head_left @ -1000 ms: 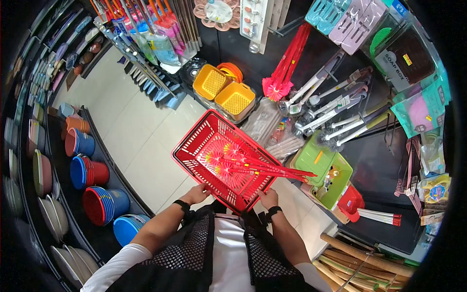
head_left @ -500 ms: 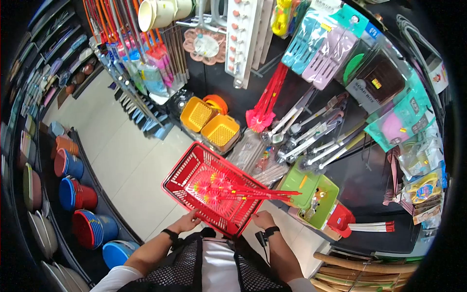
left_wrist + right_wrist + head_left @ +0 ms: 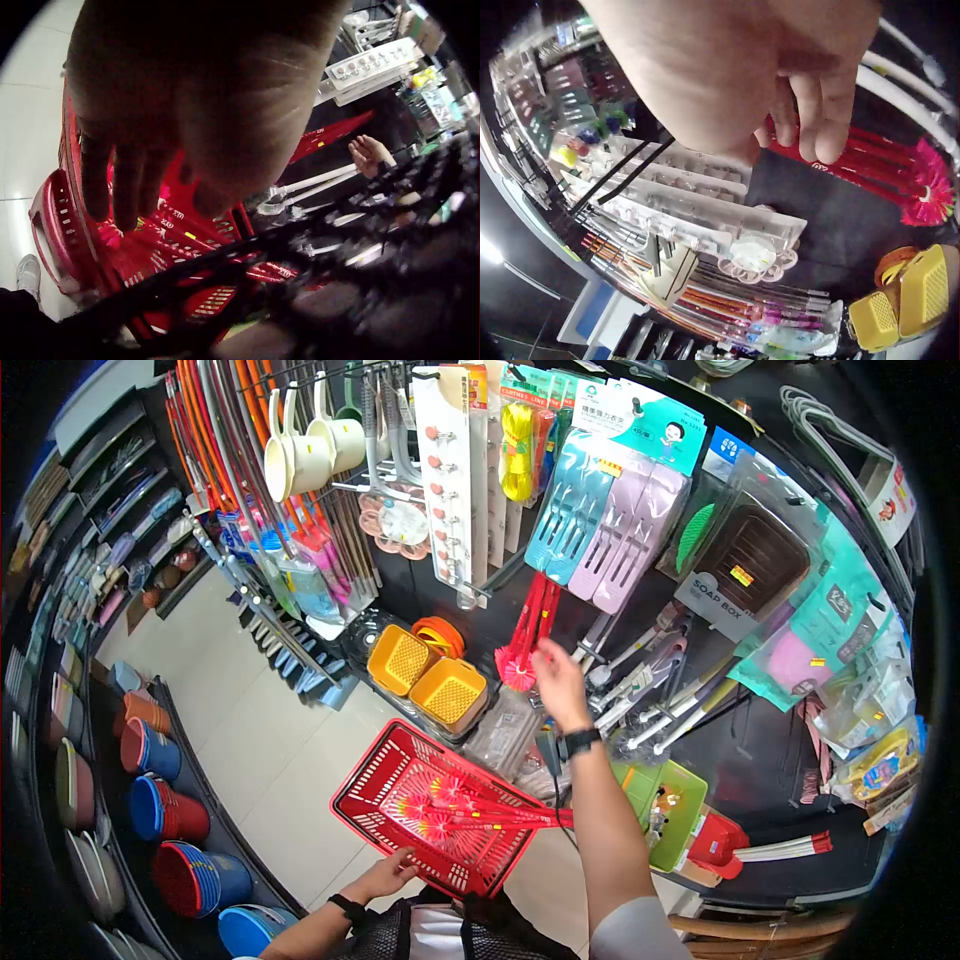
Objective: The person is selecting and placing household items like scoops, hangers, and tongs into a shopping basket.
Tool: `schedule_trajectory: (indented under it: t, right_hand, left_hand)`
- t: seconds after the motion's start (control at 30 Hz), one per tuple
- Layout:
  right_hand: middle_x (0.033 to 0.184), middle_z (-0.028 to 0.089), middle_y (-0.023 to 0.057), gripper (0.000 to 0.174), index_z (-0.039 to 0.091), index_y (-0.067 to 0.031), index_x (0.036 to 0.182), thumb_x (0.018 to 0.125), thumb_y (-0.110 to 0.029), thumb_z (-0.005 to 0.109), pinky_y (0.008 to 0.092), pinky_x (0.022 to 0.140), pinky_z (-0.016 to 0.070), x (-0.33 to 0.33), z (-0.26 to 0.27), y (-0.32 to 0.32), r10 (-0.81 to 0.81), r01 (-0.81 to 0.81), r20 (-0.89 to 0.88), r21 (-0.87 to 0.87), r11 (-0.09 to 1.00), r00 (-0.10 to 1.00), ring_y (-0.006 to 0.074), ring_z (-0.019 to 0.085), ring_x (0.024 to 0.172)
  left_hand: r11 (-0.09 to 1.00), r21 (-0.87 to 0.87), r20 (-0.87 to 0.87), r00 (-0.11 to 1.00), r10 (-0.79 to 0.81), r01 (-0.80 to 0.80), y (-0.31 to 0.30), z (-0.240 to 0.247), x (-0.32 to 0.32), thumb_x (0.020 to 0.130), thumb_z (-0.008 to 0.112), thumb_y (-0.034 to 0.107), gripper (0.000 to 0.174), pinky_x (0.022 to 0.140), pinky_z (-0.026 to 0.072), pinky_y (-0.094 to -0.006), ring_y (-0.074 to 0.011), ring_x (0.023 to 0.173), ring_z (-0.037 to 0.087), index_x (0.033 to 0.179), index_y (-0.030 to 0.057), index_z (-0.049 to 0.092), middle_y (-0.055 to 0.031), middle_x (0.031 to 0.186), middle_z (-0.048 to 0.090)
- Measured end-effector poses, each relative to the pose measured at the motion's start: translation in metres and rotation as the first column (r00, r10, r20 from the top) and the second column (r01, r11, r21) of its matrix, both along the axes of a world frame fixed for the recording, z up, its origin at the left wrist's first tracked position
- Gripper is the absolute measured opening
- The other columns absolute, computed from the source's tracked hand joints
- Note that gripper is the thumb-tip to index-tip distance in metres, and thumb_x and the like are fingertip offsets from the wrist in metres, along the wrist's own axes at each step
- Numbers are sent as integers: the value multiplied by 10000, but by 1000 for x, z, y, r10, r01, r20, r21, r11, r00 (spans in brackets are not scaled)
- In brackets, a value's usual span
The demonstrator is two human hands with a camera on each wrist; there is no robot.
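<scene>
Brushes with slim red handles and pinkish-red bristle heads (image 3: 515, 668) hang head-down on the dark display panel, under the teal and lilac packs (image 3: 610, 520). More red-handled brushes (image 3: 440, 815) lie in the slotted red plastic basket (image 3: 362, 822), heads well inside, handles running out over its right corner.

Right hand (image 3: 562, 680) is up beside the hanging handles, fingers loosely bent and slightly parted, not closed round anything I can make out. Contact: I can't tell. Left hand (image 3: 388, 872) is at the basket's near edge, fingers extended and a little apart; how much weight it bears, I can't tell.

My judgement on doing this well: bring thumb and fingertips together on one handle, above the bristles, so the head isn't crushed. I'd draw it out slowly, since the handles hang close and a neighbour could come along. White-handled brushes (image 3: 672, 735) crowd the same side, so I'd want the wrist clear of them. Left hand should steady the basket's near edge; the overhanging handles could tip or snag if that corner dips.
</scene>
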State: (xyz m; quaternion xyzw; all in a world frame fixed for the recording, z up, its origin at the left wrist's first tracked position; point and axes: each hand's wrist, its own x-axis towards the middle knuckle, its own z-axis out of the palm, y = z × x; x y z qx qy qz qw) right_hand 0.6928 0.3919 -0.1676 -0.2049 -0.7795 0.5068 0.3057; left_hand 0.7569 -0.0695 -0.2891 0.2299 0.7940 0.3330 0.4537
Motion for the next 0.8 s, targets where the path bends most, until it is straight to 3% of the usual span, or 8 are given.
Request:
schedule_trajectory:
  t: [0.1, 0.13, 0.17, 0.23, 0.33, 0.43, 0.6, 0.8]
  right_hand:
    - [1116, 719, 228, 430, 599, 41, 1283, 974, -256, 637, 401, 861, 542, -75, -17, 45, -81, 105, -169, 137, 985, 982, 315, 718, 991]
    - [1098, 718, 231, 456, 597, 52, 1263, 964, -288, 648, 408, 874, 532, -83, 6, 46, -75, 75, -103, -8, 997, 992, 349, 710, 988]
    - [1133, 723, 169, 466, 584, 7, 1331, 946, -234, 683, 331, 848, 547, -101, 9, 58, -87, 88, 19, -29, 996, 996, 214, 721, 939]
    - [990, 750, 159, 425, 643, -12, 1243, 913, -274, 702, 362, 804, 548, -118, 20, 65, -169, 156, 76, 152, 976, 983, 242, 731, 846]
    - [797, 739, 160, 325, 717, 5, 1009, 888, -297, 714, 404, 766, 541, -151, 2, 82, -245, 268, -123, 234, 935, 962, 302, 726, 777]
    - [909, 746, 195, 347, 704, 19, 1015, 883, -301, 729, 429, 785, 539, -155, 3, 89, -265, 338, -245, 333, 880, 933, 339, 728, 851]
    - [847, 700, 191, 272, 668, -8, 1055, 927, -248, 672, 472, 742, 510, -128, 21, 56, -160, 189, -124, 276, 942, 979, 387, 672, 798]
    - [797, 659, 152, 227, 643, -41, 1088, 937, -207, 681, 418, 649, 513, -85, 44, -6, -19, 21, -10, 256, 967, 1000, 296, 659, 684]
  left_hand:
    - [1000, 10, -41, 999, 23, -23, 2, 4, 3, 1006, 602, 318, 589, 948, 529, -418, -319, 1109, 680, 1486, 45, 398, -201, 1193, 694]
    - [999, 9, -18, 999, 49, -48, 3, 13, 4, 1010, 596, 324, 586, 933, 536, -423, -319, 1093, 689, 1495, 64, 394, -200, 1182, 698]
    - [998, -2, -22, 998, 61, -61, 4, 23, 6, 1010, 596, 324, 586, 933, 536, -423, -319, 1093, 689, 1495, 64, 394, -200, 1182, 698]
    - [991, -31, 11, 991, 134, -133, 2, 40, 9, 1013, 594, 329, 580, 911, 546, -422, -324, 1069, 699, 1501, 89, 393, -192, 1170, 702]
    - [985, -37, 0, 986, 168, -168, -20, 21, 19, 1008, 601, 349, 577, 876, 555, -419, -312, 970, 714, 1504, 131, 400, -180, 1152, 709]
    - [974, -75, 31, 975, 219, -216, -29, 23, 22, 1000, 613, 361, 582, 854, 557, -414, -292, 910, 711, 1504, 156, 407, -172, 1158, 707]
    - [982, -63, -18, 984, 176, -177, -27, 25, 16, 999, 611, 332, 581, 860, 557, -412, -302, 929, 716, 1500, 120, 407, -168, 1163, 706]
    - [990, 53, -32, 991, 131, -129, -9, 33, 2, 1005, 601, 283, 556, 862, 551, -415, -326, 965, 703, 1478, 56, 416, -173, 1115, 705]
